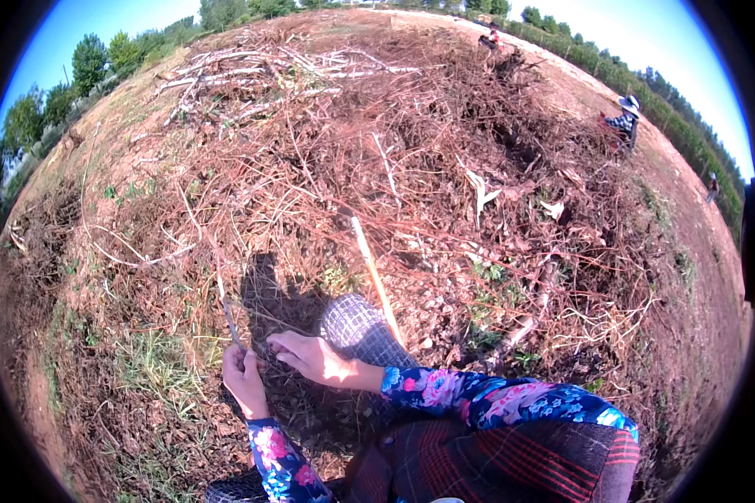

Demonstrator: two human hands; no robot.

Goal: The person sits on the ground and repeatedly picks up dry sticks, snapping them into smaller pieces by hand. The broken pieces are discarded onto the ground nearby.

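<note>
Between the thumb and fingers of my left hand (244,379) is the lower end of a thin branch (223,295), which points up and away over dry stems. My right hand (308,358) is just to the right of it, fingers bent and pointing left; whether it grips a thin twig I cannot tell. A pale wooden pole (375,270) slants past my checked trouser knee (352,320), its lower end hidden behind the leg. Dry uprooted plants and leaves (327,232) cover the ground before me.
Pale cut branches (245,75) lie heaped farther off at upper left. A thick stick (531,314) rests in the litter at right. Three people are in the distance: one in red (492,41), one in a hat (623,119), another (713,187) near the right rim.
</note>
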